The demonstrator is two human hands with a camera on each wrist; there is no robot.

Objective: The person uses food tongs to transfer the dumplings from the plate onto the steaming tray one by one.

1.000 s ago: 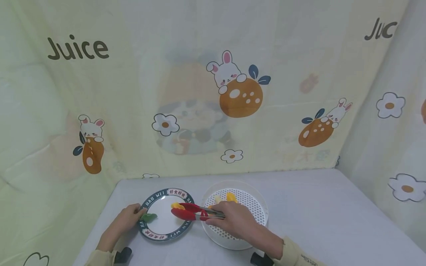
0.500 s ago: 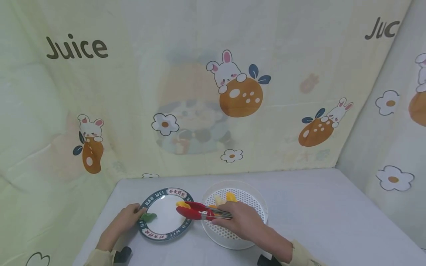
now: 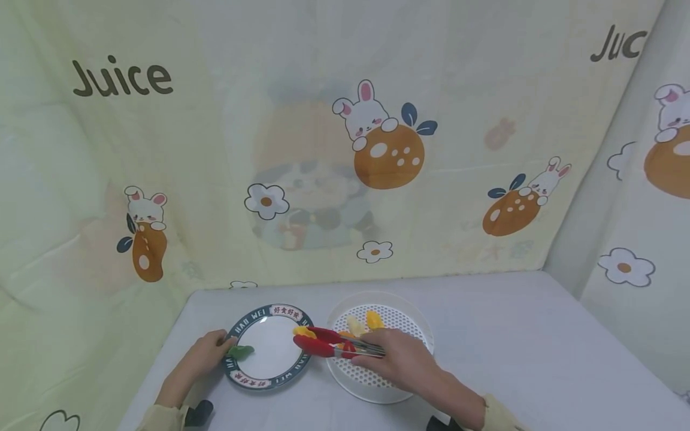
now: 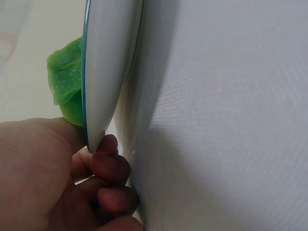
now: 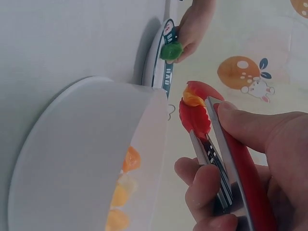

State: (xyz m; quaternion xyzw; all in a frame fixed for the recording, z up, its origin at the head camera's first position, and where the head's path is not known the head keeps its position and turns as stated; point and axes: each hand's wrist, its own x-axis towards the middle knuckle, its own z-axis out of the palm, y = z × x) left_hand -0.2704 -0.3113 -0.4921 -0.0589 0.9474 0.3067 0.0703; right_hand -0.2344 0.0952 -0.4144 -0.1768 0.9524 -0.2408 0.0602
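Note:
My left hand (image 3: 207, 353) pinches the left rim of a white plate (image 3: 275, 350) with a dark green lettered border, thumb on top and fingers curled beneath. By that thumb, a green, folded, dumpling-like piece (image 4: 66, 77) lies on the plate. My right hand (image 3: 401, 362) grips metal tongs (image 5: 224, 166) with red scalloped tips. Between those tips is a yellow-orange soft-looking piece (image 5: 192, 97), held above the plate's right edge, beside the basket. Under the right hand stands a round white perforated basket (image 3: 412, 329); hand and tongs hide part of its inside.
Inside the basket are several yellow, orange and pale pieces (image 3: 374, 319). Both plate and basket stand on a white-covered table (image 3: 496, 347). A printed cloth (image 3: 458, 90) with rabbits and flowers hangs behind and at the sides.
The right hand has drawn the tongs rightward, from over the plate to its right edge, with the yellow-orange piece still between the tips. The left hand and plate have stayed put.

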